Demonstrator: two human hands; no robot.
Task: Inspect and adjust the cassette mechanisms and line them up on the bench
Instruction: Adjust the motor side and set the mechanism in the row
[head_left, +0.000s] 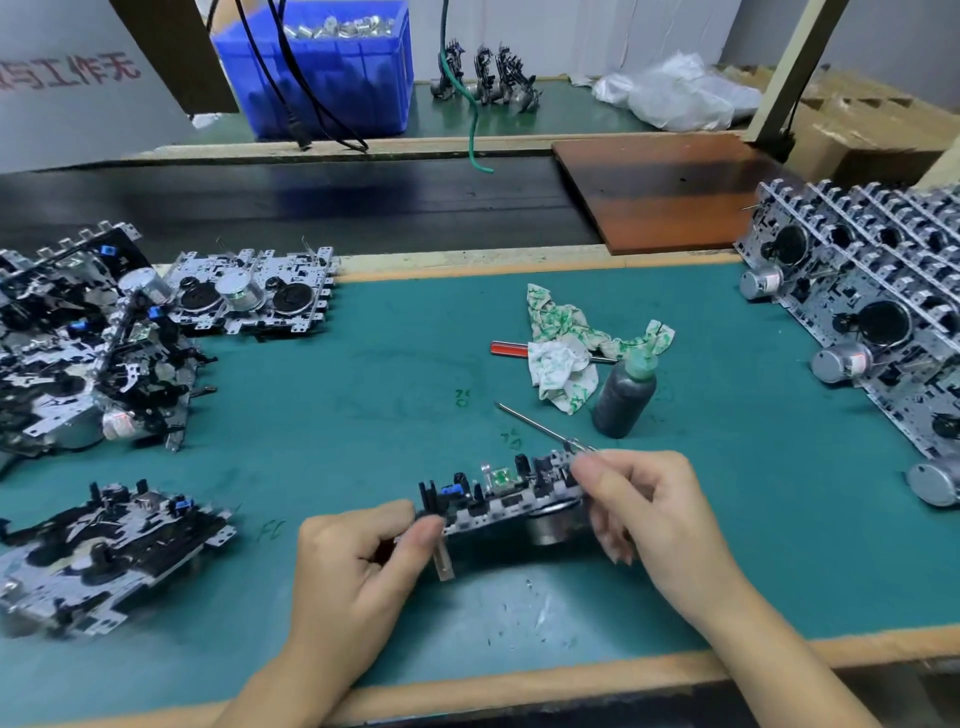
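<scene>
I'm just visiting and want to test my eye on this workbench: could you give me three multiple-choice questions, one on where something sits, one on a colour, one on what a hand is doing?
1. Where does the dark bottle stand?
A. Inside the blue crate
B. On the green mat, beside the crumpled cloth
C. On the brown board

2. What colour is the crate at the back?
A. Blue
B. Red
C. Yellow

3. What is the right hand doing?
A. Lying flat on the mat
B. Gripping the bottle
C. Pinching a thin metal tool at the mechanism

Answers: 1 B, since it stands on the mat next to the cloth. 2 A, its walls are plainly blue. 3 C, its fingers pinch the tool over the cassette mechanism, which the left hand holds.
</scene>
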